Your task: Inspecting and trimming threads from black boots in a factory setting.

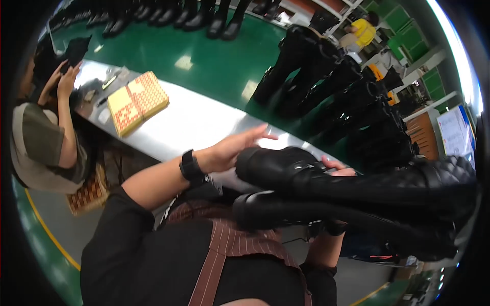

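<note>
A pair of tall black boots lies sideways in front of me, with quilted shafts pointing right. The upper boot (291, 171) rests over the lower boot (286, 209). My right hand (338, 167) grips the pair around the middle, its fingertips showing at the far side while the boots hide the palm. Close to the foot end of the upper boot, my left hand (236, 149) is open, fingers stretched out above the table. Whether it touches the boot I cannot tell. Below the boots is my brown striped apron (250, 242).
A bound stack of yellow-and-red patterned sheets (138, 102) lies on the shiny metal table (199, 115). At left, a seated person (48, 148) holds a black piece (78, 50). Black boots (352, 97) stand in rows at right; more boots (219, 23) line the back.
</note>
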`<state>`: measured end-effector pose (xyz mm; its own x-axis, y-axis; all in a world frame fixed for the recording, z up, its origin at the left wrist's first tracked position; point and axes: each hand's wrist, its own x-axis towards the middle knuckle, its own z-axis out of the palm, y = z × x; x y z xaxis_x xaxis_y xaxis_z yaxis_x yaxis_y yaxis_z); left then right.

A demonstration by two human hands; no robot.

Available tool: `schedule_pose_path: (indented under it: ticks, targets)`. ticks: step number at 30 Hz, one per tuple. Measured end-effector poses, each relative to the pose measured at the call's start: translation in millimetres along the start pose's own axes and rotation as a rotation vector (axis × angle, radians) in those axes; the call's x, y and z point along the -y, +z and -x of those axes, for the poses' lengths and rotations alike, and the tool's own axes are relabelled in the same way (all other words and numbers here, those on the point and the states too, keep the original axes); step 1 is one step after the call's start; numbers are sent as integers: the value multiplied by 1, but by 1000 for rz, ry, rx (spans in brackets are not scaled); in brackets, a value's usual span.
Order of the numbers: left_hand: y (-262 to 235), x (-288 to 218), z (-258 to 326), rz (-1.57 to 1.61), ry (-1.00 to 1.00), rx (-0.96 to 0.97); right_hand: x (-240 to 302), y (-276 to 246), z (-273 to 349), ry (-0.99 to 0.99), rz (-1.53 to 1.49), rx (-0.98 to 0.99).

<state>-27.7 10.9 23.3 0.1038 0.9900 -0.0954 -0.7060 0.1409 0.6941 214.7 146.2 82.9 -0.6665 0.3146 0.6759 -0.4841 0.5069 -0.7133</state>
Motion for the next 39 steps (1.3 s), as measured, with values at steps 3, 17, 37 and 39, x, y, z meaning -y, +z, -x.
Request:
schedule_pose_path:
  ticks: [3, 17, 37, 39]
  targets:
    - [21, -21, 14, -175, 135, -19, -6, -15, 7, -28, -21, -31]
    - [40, -5, 11, -309, 417, 29, -9, -29, 27, 136, -20, -454]
    - [22, 79, -31, -1623, 601, -84, -20, -17, 64, 597, 445, -332]
    - [18, 78, -26, -1506, 641, -72, -24, -16, 88, 525, 296, -503]
